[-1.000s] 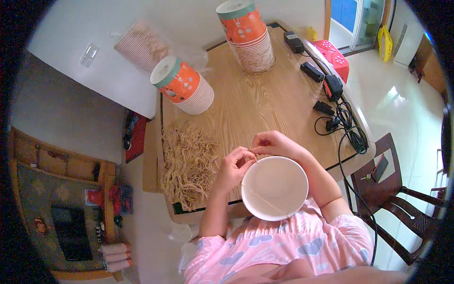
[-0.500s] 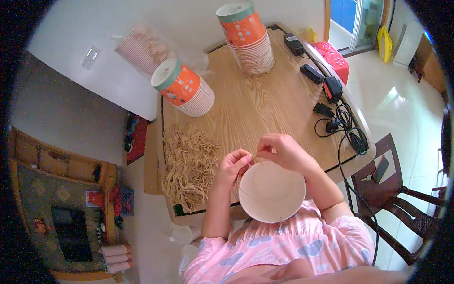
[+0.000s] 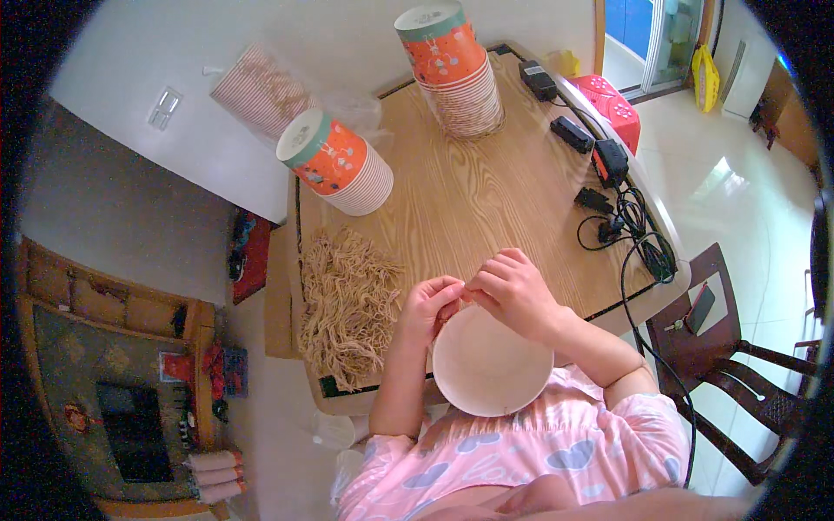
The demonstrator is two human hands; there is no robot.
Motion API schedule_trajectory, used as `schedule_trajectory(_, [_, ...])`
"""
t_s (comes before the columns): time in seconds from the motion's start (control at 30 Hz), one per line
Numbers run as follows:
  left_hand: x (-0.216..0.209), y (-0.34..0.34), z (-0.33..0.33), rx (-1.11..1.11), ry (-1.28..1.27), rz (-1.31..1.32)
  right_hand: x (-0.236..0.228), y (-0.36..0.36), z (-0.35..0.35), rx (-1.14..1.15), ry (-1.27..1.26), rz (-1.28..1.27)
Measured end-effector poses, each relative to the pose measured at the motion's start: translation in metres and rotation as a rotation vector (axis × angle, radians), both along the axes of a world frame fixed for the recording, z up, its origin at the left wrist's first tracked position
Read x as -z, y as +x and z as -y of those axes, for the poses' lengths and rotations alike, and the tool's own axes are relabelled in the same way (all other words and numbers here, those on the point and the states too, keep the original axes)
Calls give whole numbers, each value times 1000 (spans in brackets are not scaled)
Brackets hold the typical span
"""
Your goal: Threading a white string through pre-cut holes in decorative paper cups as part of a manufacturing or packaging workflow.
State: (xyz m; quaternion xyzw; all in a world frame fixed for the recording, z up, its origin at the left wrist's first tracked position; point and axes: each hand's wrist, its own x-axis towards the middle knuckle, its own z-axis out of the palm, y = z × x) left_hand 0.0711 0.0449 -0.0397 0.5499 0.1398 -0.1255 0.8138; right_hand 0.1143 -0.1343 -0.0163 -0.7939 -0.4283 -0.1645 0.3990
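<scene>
From the head camera, a person sits at a wooden table [image 3: 486,200] and holds a white paper bowl [image 3: 491,365] just over the near edge, above the pink lap. The bowl's pale round side faces the camera. I cannot tell if that is the bottom or the inside.

The left hand [image 3: 427,306] curls its fingers on the bowl's far rim. The right hand [image 3: 514,291] bends over the same rim, and its fingers pinch something small and thin there. The two hands almost touch. What they pinch is too small to make out.

A big heap of tan strings [image 3: 347,304] lies on the table to the left of the hands. It looks like most of the strings are not used yet. One stack of orange bowls [image 3: 339,165] lies tipped over farther back, and another stack [image 3: 452,69] stands upright at the far side. So it seems many bowls are still waiting, and this one bowl is only partly done.

A second ago, the bowl sat a bit more to the right and the hands were a little farther up the table. Now the bowl has come nearer the body, and the hands are closer together on its rim. The strings and the stacks have not moved.
</scene>
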Motion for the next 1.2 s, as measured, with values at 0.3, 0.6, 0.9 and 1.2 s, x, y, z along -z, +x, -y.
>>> schedule_trajectory(0.3, [4, -2, 0, -33, -3, -24, 7, -8, 13, -89, -70, -202])
schedule_trajectory(0.6, [0, -7, -1, 6, 73, 36, 7, 11, 19, -175, 185, -732])
schedule_trajectory(0.9, [1, -8, 1, -6, 145, 103, 43, 35, 16, -423, 196, -1175])
schedule_trajectory(1.2, [2, -9, 0, -1, 118, 97, 29, 23, 14, -334, 138, -1020])
